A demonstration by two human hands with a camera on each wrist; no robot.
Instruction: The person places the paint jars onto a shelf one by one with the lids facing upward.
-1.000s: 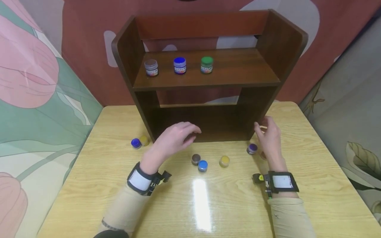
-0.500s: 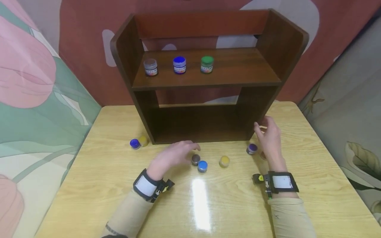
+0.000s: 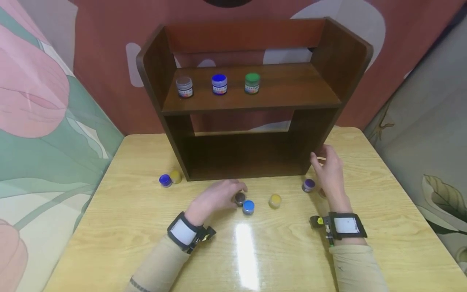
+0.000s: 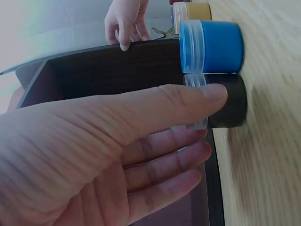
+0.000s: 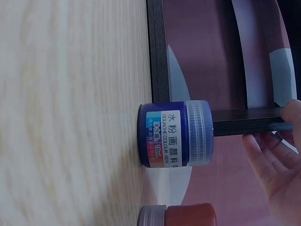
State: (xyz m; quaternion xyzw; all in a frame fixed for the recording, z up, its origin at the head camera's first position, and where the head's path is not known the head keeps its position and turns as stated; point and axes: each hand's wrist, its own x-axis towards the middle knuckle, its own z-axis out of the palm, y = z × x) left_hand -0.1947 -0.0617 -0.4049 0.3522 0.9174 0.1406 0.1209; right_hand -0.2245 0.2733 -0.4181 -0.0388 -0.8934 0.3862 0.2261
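Observation:
My left hand (image 3: 220, 194) is down at the table, its thumb and index finger around a dark paint jar (image 4: 235, 101). In the left wrist view the thumb lies across the jar's near side; the index finger is mostly hidden behind it. Touching that jar is a light blue paint jar (image 3: 248, 207). My right hand (image 3: 330, 170) grips the front edge of the right side panel of a dark brown wooden shelf (image 3: 251, 106), thumb on one face and fingers on the other. Below it stands a purple paint jar (image 5: 164, 134), with an orange-brown jar (image 5: 190, 215) lying near it.
A yellow jar (image 3: 275, 200) stands right of the blue one. Left of the shelf are a dark blue jar (image 3: 165, 180) and another yellow jar (image 3: 176, 176). On the upper board stand brown (image 3: 184, 86), blue (image 3: 219, 84) and green (image 3: 252, 83) jars.
My left hand has come down from in front of the lower shelf opening to the dark jar and closed around it. The right hand has kept its hold on the shelf.

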